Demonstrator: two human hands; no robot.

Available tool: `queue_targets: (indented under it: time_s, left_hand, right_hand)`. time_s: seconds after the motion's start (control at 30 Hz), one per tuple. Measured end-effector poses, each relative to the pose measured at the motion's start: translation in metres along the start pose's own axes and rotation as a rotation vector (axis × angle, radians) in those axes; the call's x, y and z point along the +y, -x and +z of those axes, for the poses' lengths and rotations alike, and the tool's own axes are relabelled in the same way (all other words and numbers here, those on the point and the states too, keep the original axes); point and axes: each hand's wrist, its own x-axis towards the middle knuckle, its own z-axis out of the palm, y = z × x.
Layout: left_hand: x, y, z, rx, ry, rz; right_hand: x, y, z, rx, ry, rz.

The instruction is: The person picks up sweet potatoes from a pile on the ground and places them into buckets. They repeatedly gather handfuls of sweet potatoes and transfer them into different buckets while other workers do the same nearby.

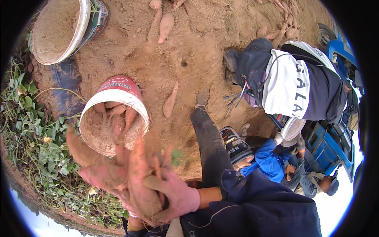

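Observation:
A cluster of sweet potatoes (138, 179), earthy and slightly blurred, is gripped between my two gloved hands. My right hand (179, 193), in a soiled pink glove, wraps its fingers round the near right side. Only a strip of pink glove shows of my left hand (127, 203), beneath the cluster; the sweet potatoes hide most of its fingers. Just beyond the cluster a red and white bucket (122, 83) lies tipped, its mouth toward me. Several sweet potatoes (114, 110) and loose soil are inside it.
Another dirty bucket (85, 29) lies at the upper left. Leafy vines (43, 146) run along the left. Loose sweet potatoes (170, 99) rest on the soil, with a pile (290, 23) farther right. Co-workers (292, 79), a dark bucket (235, 144) and a blue vehicle (327, 144) are at right.

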Motion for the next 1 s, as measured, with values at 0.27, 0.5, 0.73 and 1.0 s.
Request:
queue_targets:
  time_s: [0.27, 0.5, 0.73, 1.0]
  left_hand:
    - [0.021, -0.068, -0.072, 0.149, -0.189, 0.457]
    - [0.018, -0.144, -0.082, 0.021, -0.493, 0.218]
    - [0.014, -0.141, -0.044, 0.025, -0.251, 0.335]
    - [-0.011, -0.154, -0.03, -0.185, -1.337, 0.316]
  right_hand:
    - [0.077, -0.067, 0.074, -0.078, 0.05, 0.013]
    - [0.147, -0.111, 0.044, 0.146, 0.043, 0.028]
    - [0.187, -0.056, -0.005, 0.159, -0.2, 0.663]
    - [0.256, -0.065, 0.034, 0.464, -0.528, 0.967]
